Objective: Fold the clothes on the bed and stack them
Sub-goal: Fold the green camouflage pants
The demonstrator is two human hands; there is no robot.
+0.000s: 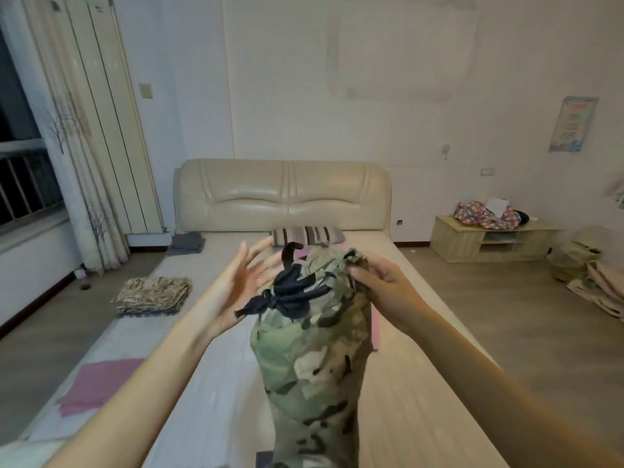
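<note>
1. A camouflage garment [314,359] hangs upright in the middle of the frame, held up above the bed [415,383]. Its lower part runs out of the bottom edge.
2. The right hand [381,282], just right of centre, pinches the garment's bunched top edge, with fingers and thumb closed on the cloth.
3. The left hand [243,278], just left of centre, is spread wide with straight fingers and its palm turned toward the garment. It grips nothing and is blurred.
4. Black ties [290,292] stick out of the garment's top between the two hands. Whether the left palm touches them cannot be told.
5. A strip of pink cloth [375,325] shows on the bed behind the garment's right edge.
6. At the left of the frame a folded camouflage stack [153,295] lies on the bed's edge. A folded gray pile [187,243] sits farther up, near the headboard [283,194].
7. A flat pink piece [98,383] lies on the bed at the lower left.
8. A striped pillow [307,235] rests against the headboard, just above the hands.
9. At the right, a low wooden cabinet [472,241] carries a flowered bundle [483,214].
10. A curtain [87,130] hangs at the upper left.
</note>
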